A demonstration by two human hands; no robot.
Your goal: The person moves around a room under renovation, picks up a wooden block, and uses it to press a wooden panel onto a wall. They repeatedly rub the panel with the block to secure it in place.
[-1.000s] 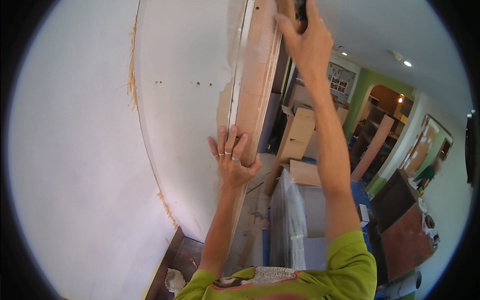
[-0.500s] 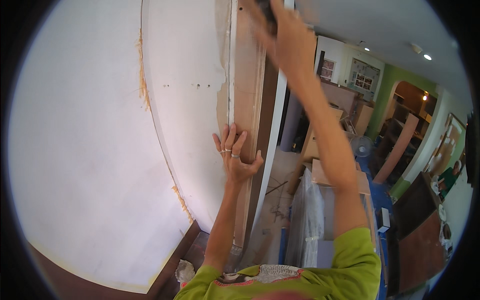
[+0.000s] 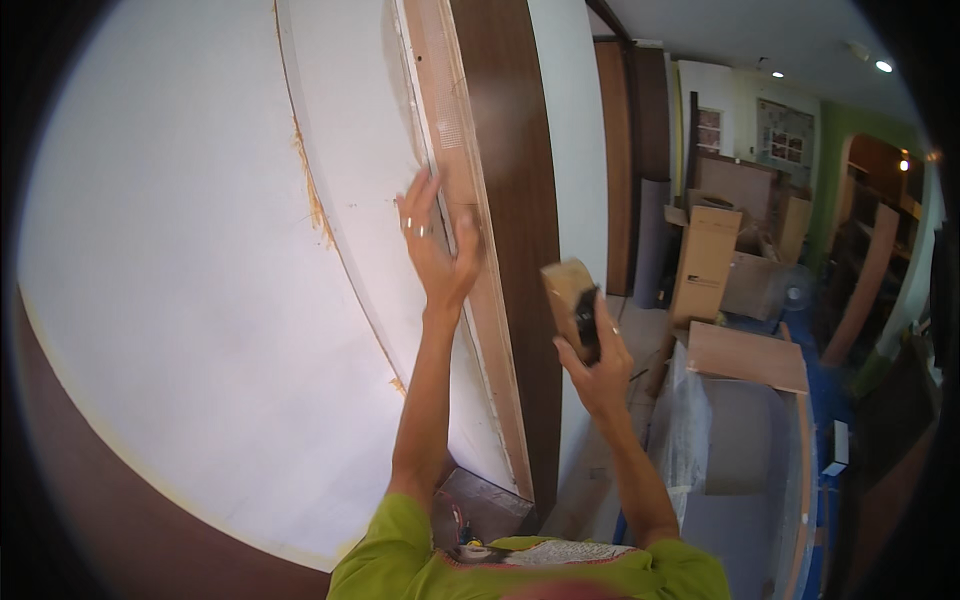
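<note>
My left hand (image 3: 436, 255) is up against a tall white panel (image 3: 350, 100), fingers stretched out and somewhat blurred, with rings on them. Its thumb reaches over the pale wooden strip (image 3: 440, 85) that runs along the panel's edge. Right of the strip is a dark brown wood face (image 3: 515, 190). Off to the right, my right hand (image 3: 606, 372) is closed round a hand sanding block (image 3: 565, 290), a tan flat block with a black grip. The block is held in the air, apart from the wood.
Frayed yellowish bits (image 3: 312, 195) stick out of a seam in the white panel. Behind at right stand a cardboard box (image 3: 703, 262), a wooden board (image 3: 748, 355) on plastic-wrapped furniture (image 3: 683, 420), and a grey roll (image 3: 652, 240). A dark box-like surface (image 3: 490, 498) lies below my left arm.
My right hand has come down from the top of the strip, away from the wood, with the sanding block. My left hand has shifted up along the panel edge. The view has turned right.
</note>
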